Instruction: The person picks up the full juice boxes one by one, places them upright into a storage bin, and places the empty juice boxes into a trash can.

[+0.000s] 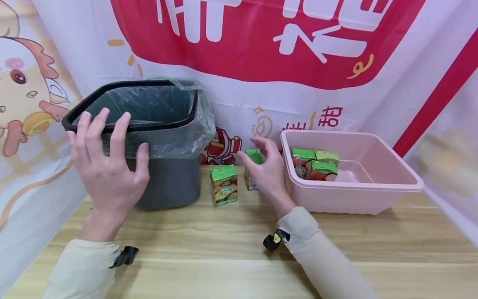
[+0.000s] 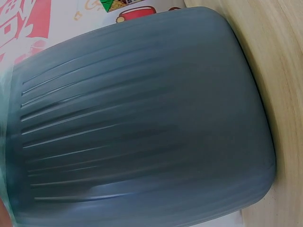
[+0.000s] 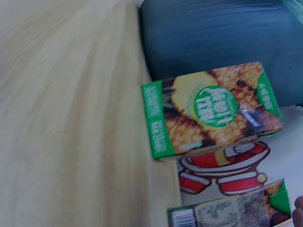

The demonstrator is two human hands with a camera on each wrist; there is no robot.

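Observation:
My left hand (image 1: 108, 162) is at the front of a grey trash bin (image 1: 168, 182), fingers spread and fairly straight, fingertips overlapping its black rim (image 1: 160, 126). Firm contact cannot be made out. A clear bag lines the bin. In the left wrist view, the bin's ribbed wall (image 2: 142, 123) fills most of the frame. My right hand (image 1: 270, 172) reaches beside a green-topped juice box (image 1: 251, 180), thumb and index finger apart, partly hiding it. Left of that, another juice box (image 1: 224, 185) with pineapple pictures stands upright by the bin.
A pink plastic tub (image 1: 347, 199) stands on the right, with several juice boxes (image 1: 323, 168) in its left end. Wood-grain tabletop (image 1: 209, 249) lies in front. Behind hangs a printed red and white cloth (image 1: 242, 74).

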